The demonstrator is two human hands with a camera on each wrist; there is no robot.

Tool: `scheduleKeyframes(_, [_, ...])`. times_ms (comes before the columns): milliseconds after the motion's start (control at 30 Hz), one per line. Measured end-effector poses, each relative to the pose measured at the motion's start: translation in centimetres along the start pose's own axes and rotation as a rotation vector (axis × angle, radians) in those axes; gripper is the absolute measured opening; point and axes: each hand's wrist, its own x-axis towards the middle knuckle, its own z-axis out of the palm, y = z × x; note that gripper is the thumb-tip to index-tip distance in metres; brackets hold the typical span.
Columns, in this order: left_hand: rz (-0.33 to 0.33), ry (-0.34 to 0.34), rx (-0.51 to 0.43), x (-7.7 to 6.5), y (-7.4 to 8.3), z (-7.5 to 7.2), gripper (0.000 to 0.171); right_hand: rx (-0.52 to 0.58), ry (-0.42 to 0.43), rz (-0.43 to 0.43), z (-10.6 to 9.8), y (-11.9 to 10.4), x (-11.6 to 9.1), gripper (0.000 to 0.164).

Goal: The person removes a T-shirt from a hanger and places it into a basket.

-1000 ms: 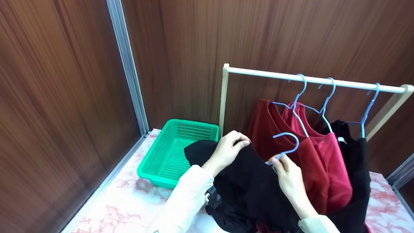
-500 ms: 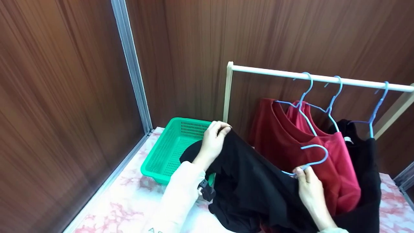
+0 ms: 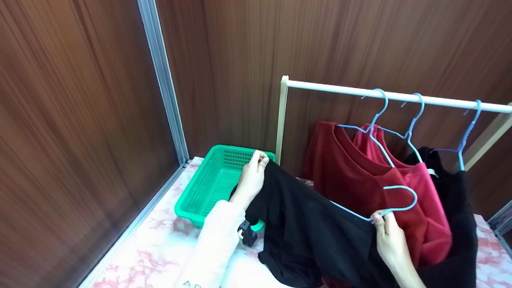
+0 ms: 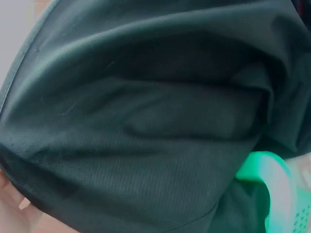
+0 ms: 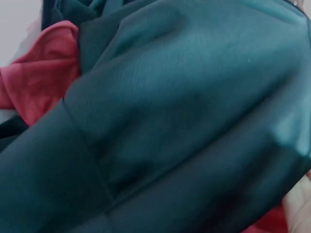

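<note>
A black top stretches between my two hands in the head view, its lower part bunched on the table. My left hand pinches its upper left edge, beside the green basket. With thumb and fingers my right hand grips a light blue hanger at the base of its hook. One hanger arm shows along the top's upper edge; the rest is hidden by the cloth. Dark fabric fills most of the left wrist view, and a seam crosses the fabric in the right wrist view.
Behind the hands stands a white rail bearing a dark red top, a pinkish red top and a black garment on blue hangers. A green basket sits at the left on the marbled table.
My left hand has drawn the top's edge leftward over the basket. My right hand has moved right and down with the hanger, and more of the hanger's arm shows. The cloth is stretched wider.
</note>
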Motion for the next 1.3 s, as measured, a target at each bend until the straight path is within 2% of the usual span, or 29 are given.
scheduleKeyframes(133, [-0.043, -0.035, 0.058, -0.2, -0.2, -0.1, 0.022, 0.145, -0.001, -0.048, 0.6, 0.1, -0.2, 0.018])
scheduleKeyframes(267, [-0.055, -0.032, 0.117, -0.3, -0.3, 0.0, 0.022, 0.251, -0.007, -0.079, 0.7, 0.2, -0.4, 0.018])
scheduleKeyframes(333, [-0.056, -0.024, 0.128, -0.3, -0.4, 0.0, 0.022, 0.259, -0.003, -0.080, 0.7, 0.2, -0.5, 0.020])
scheduleKeyframes(433, [-0.037, -0.021, 0.094, -0.3, -0.5, 0.0, 0.019, 0.265, 0.017, -0.071, 0.6, 0.1, -0.6, 0.021])
scheduleKeyframes(567, [0.003, -0.007, 0.045, -0.2, -0.6, 0.0, 0.015, 0.280, 0.071, -0.034, 0.7, 0.1, -0.6, 0.022])
scheduleKeyframes(667, [0.009, 0.006, 0.051, -0.3, -0.8, 0.1, 0.013, 0.313, 0.116, 0.009, 0.8, -0.1, -0.5, 0.022])
scheduleKeyframes(933, [-0.029, 0.001, 0.093, -1.0, -1.1, 0.4, 0.013, 0.296, 0.144, 0.145, 0.5, -0.8, 0.0, 0.022])
scheduleKeyframes(1133, [-0.001, 0.059, 0.043, -1.9, -0.5, 1.7, 0.010, 0.288, 0.151, 0.121, 1.5, -1.6, 0.0, 0.021])
scheduleKeyframes(1200, [-0.019, 0.066, -0.001, -2.0, -0.3, 2.1, 0.012, 0.314, 0.129, 0.116, 1.9, -1.9, -0.1, 0.021])
scheduleKeyframes(1233, [-0.016, 0.071, -0.021, -2.1, -0.4, 2.4, 0.014, 0.329, 0.120, 0.117, 2.0, -2.1, -0.1, 0.022])
scheduleKeyframes(1267, [-0.008, 0.086, -0.064, -1.7, -1.9, 3.4, 0.017, 0.340, 0.112, 0.125, 2.1, -2.4, 0.0, 0.023])
scheduleKeyframes(1300, [-0.031, 0.077, -0.114, -0.9, -4.1, 4.8, 0.020, 0.350, 0.105, 0.134, 2.3, -2.6, 0.0, 0.024])
